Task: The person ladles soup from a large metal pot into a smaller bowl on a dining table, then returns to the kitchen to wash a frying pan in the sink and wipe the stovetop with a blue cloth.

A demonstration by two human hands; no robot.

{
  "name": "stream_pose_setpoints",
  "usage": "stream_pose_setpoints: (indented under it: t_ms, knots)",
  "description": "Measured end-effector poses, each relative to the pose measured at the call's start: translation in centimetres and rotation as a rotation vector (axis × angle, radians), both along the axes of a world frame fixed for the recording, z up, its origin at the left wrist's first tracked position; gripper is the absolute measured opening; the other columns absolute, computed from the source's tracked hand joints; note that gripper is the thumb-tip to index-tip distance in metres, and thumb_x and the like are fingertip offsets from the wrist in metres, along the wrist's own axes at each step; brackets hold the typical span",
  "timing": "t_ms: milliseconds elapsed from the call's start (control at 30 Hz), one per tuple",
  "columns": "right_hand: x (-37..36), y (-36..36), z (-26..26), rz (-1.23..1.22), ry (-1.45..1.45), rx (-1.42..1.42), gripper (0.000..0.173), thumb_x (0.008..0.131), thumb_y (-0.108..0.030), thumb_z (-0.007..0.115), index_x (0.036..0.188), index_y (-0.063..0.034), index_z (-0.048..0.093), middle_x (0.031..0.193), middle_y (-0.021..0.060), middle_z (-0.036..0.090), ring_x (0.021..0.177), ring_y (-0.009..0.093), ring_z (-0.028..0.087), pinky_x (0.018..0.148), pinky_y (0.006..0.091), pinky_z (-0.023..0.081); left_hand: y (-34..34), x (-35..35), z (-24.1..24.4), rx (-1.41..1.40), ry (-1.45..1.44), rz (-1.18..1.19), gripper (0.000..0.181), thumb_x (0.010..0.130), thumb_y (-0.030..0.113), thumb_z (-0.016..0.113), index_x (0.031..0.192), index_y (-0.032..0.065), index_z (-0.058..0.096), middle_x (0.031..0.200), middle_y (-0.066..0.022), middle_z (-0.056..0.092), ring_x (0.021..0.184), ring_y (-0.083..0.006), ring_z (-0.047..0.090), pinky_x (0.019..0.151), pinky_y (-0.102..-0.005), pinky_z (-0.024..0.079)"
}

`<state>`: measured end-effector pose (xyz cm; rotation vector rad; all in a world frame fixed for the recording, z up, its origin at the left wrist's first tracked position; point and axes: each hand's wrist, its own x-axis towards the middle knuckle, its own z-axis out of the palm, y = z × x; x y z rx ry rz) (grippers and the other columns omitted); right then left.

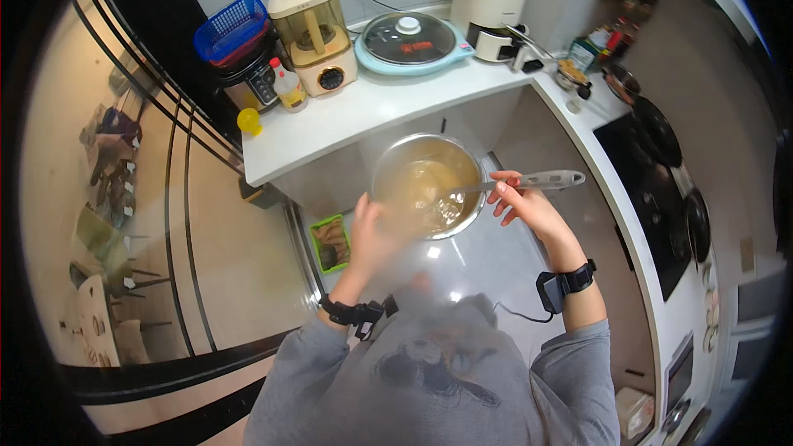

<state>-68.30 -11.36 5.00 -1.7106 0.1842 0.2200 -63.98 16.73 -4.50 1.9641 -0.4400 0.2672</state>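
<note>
A round stainless-steel pot (pixel 480 210) with pale, glossy liquid in it is in front of me. My left hand (pixel 372 232) is at the pot's left side; a blurred haze covers its fingers, so its grip cannot be made out. At the right rim, my right hand (pixel 517 198) has its thumb and fingers around the shaft of a metal kitchen utensil (pixel 551 179). The utensil's grey handle points right, and its other end reaches into the liquid, where its head is hard to see.
The white counter (pixel 322 136) beyond the pot bears a covered electric pan (pixel 409 43), a white appliance (pixel 489 9) and a bottle (pixel 289 87). A green basket (pixel 331 244) stands low at left. A black cooktop (pixel 644 198) is at right.
</note>
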Motion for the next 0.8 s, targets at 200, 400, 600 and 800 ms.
stream_pose_setpoints:
  t_ms: [200, 400, 600, 800]
  knots:
    - [15.1, -3.9, -1.7, 0.241, -0.013, 0.036, 0.057, 0.088, -0.038, 0.057, 0.126, 0.0022, 0.043, 0.093, 0.0091, 0.059, 0.073, 0.013, 0.058, 0.057, 0.0251, 0.051, -2.3, 10.8, -0.3, -0.009, -0.076, 0.219, 0.044, 0.055, 0.002, 0.083, 0.082, 0.0072, 0.048, 0.118, -0.0128, 0.048, 0.1, -0.0211, 0.057, 0.079, -0.03, 0.049]
    - [35.1, -9.0, -8.1, 0.303, -0.121, -0.195, 0.061, 0.082, -0.037, 0.065, 0.123, 0.0036, 0.045, 0.087, 0.0074, 0.057, 0.072, 0.012, 0.057, 0.051, 0.0224, 0.047, -4.3, 18.3, 1.4, -0.051, -0.068, 0.514, 0.043, 0.055, 0.0, 0.079, 0.084, 0.0076, 0.048, 0.108, -0.0103, 0.048, 0.101, -0.0242, 0.053, 0.085, -0.0328, 0.043]
    - [53.9, -7.8, -11.6, 0.301, -0.559, -0.688, 0.062, 0.077, -0.039, 0.065, 0.122, -0.0003, 0.046, 0.112, 0.0206, 0.053, 0.102, 0.036, 0.055, 0.083, 0.0429, 0.047, -7.0, 22.4, 1.2, 0.034, -0.166, 0.862, 0.04, 0.055, -0.001, 0.079, 0.081, 0.0056, 0.049, 0.096, -0.0091, 0.048, 0.088, -0.0235, 0.055, 0.08, -0.0308, 0.046]
    - [64.3, -4.5, -12.2, 0.341, -0.65, -0.925, 0.067, 0.072, -0.042, 0.069, 0.125, -0.0081, 0.046, 0.121, 0.0212, 0.043, 0.1, 0.041, 0.052, 0.081, 0.0454, 0.049, -10.1, 24.3, 1.5, -0.09, -0.131, 1.072, 0.041, 0.052, -0.002, 0.077, 0.08, 0.0066, 0.048, 0.095, -0.0071, 0.047, 0.089, -0.0202, 0.053, 0.077, -0.0286, 0.044]
